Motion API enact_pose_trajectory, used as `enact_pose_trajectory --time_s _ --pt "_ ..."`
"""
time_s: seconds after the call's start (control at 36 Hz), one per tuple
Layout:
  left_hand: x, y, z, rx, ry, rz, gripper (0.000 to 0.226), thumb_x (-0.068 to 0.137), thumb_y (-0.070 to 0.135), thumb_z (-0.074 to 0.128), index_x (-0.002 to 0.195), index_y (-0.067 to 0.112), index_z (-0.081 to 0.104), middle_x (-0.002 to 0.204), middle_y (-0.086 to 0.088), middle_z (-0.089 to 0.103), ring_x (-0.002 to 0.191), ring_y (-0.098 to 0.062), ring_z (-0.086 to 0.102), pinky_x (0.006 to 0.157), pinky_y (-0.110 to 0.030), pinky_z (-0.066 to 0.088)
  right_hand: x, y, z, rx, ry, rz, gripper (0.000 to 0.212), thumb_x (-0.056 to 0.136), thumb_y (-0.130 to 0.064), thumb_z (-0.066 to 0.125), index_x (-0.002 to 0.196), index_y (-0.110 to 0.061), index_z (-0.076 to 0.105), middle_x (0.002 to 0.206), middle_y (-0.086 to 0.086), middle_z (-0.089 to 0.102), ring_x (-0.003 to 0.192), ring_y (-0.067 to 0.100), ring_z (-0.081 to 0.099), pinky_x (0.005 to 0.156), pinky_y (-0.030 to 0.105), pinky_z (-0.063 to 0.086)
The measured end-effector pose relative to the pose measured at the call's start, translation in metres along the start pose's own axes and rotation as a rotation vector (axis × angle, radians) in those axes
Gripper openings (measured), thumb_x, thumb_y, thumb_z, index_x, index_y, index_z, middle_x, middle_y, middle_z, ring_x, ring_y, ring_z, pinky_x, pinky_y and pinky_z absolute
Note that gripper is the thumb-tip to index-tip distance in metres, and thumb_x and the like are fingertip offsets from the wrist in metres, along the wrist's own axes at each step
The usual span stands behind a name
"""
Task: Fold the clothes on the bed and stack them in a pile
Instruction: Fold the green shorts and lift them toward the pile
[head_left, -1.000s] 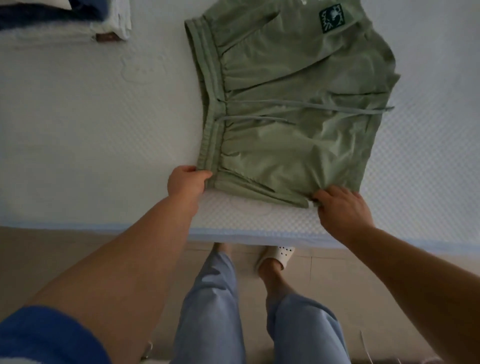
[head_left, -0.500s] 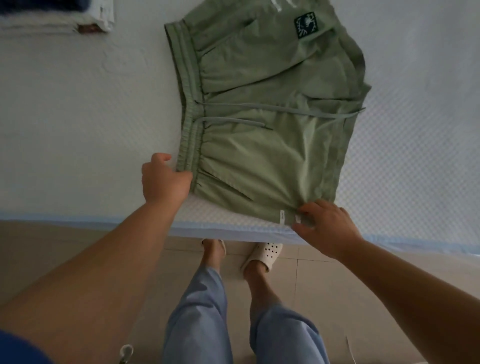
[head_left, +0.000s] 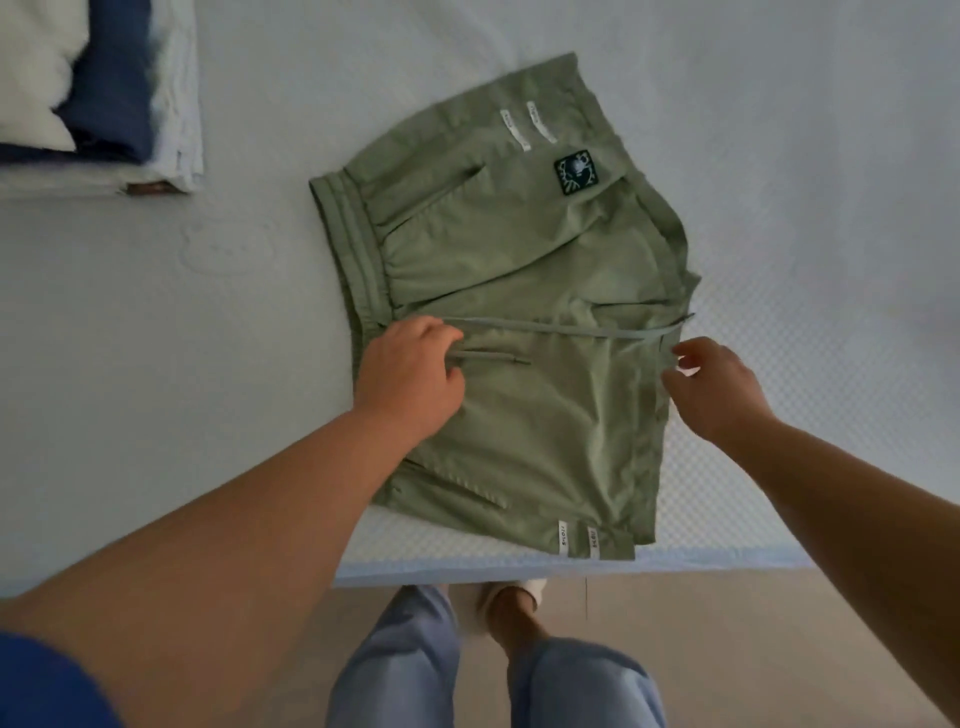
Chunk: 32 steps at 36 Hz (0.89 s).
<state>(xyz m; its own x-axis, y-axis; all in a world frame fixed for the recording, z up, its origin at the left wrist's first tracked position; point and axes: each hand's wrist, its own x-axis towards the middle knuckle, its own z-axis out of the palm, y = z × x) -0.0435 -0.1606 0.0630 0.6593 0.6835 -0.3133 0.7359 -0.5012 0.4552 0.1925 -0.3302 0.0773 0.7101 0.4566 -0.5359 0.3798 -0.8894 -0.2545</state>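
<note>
Head view: green shorts (head_left: 524, 332) flat on bed (head_left: 156, 338), folded pile (head_left: 104, 98) beside

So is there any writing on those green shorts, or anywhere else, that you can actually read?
Nothing is legible.
White tabs on the far leg of the green shorts: print too blurred.
White tabs at the near hem: blurred too.
Dark patch: a pale design, no clear letters.
</note>
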Motion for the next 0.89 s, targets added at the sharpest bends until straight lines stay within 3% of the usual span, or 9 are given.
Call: enact_pose_trajectory --time_s 0.11,0.25,0.33,0.44,0.56,0.64,0.75,0.89 --pt "0.027 -0.001 0.003 -0.004 -0.01 -0.024 0.041 0.085 0.025 0.055 0.125 0.016 0.057 0.127 -0.007 0.053 0.118 -0.027 0.046 0.097 -0.036 0.036 0.036 -0.012 -0.014 -0.012 0.105 -0.046 0.043 0.091 -0.033 0.052 0.129 -0.014 0.05 0.125 0.008 0.051 0.111 0.026 0.051 0.088 0.036 0.039" --pt "0.048 0.001 0.01 0.016 -0.012 -0.114 0.042 0.087 0.03 0.053 0.128 0.019 0.054 0.129 -0.005 0.051 0.12 -0.026 0.043 0.1 -0.039 0.035 0.076 -0.026 -0.023 -0.145 0.038 -0.182 0.055 0.086 -0.043 0.054 0.132 -0.014 0.048 0.134 0.01 0.044 0.125 0.029 0.037 0.103 0.046 0.033" --pt "0.054 0.003 0.013 0.03 0.008 -0.174 0.044 0.088 0.032 0.052 0.131 0.019 0.052 0.13 -0.005 0.05 0.121 -0.027 0.042 0.1 -0.04 0.034 0.098 -0.038 -0.026 -0.231 -0.018 -0.287 0.038 0.081 -0.046 0.054 0.101 -0.014 0.058 0.11 0.009 0.052 0.107 0.03 0.044 0.093 0.044 0.039" --pt "0.062 0.008 0.015 -0.023 0.114 -0.223 0.034 0.087 0.027 0.056 0.119 0.015 0.061 0.121 -0.009 0.056 0.115 -0.029 0.047 0.096 -0.041 0.039 0.118 -0.052 -0.028 -0.275 -0.046 -0.399 0.021 0.081 -0.036 0.053 0.071 -0.018 0.048 0.079 -0.004 0.046 0.086 0.023 0.045 0.079 0.036 0.037" --pt "0.08 0.008 0.012 -0.077 0.183 -0.293 0.028 0.087 0.023 0.056 0.111 0.013 0.065 0.114 -0.012 0.057 0.109 -0.029 0.051 0.092 -0.038 0.041 0.134 -0.06 -0.032 -0.054 -0.2 -0.352 0.018 0.084 -0.028 0.053 0.091 -0.015 0.062 0.081 -0.001 0.058 0.071 0.013 0.052 0.056 0.023 0.04" --pt "0.098 0.009 0.007 -0.086 0.21 -0.301 0.027 0.086 0.023 0.057 0.111 0.013 0.064 0.114 -0.013 0.056 0.108 -0.029 0.051 0.089 -0.035 0.04 0.143 -0.062 -0.035 0.06 -0.236 -0.332 0.021 0.085 -0.024 0.051 0.098 -0.012 0.062 0.086 0.004 0.062 0.071 0.013 0.054 0.062 0.026 0.045" --pt "0.129 0.017 -0.004 -0.078 0.25 -0.275 0.028 0.086 0.025 0.058 0.111 0.014 0.063 0.113 -0.011 0.058 0.109 -0.028 0.05 0.088 -0.033 0.038 0.15 -0.059 -0.041 0.068 -0.22 -0.371 0.015 0.084 -0.02 0.051 0.093 -0.011 0.06 0.083 0.003 0.061 0.069 0.011 0.053 0.06 0.025 0.043" --pt "0.19 0.036 -0.017 -0.1 0.244 -0.227 0.036 0.09 0.034 0.054 0.122 0.02 0.059 0.123 -0.008 0.056 0.116 -0.026 0.049 0.096 -0.034 0.037 0.155 -0.048 -0.042 -0.063 -0.364 -0.389 0.016 0.087 -0.038 0.055 0.085 -0.022 0.057 0.085 -0.001 0.06 0.079 0.016 0.057 0.067 0.029 0.044"
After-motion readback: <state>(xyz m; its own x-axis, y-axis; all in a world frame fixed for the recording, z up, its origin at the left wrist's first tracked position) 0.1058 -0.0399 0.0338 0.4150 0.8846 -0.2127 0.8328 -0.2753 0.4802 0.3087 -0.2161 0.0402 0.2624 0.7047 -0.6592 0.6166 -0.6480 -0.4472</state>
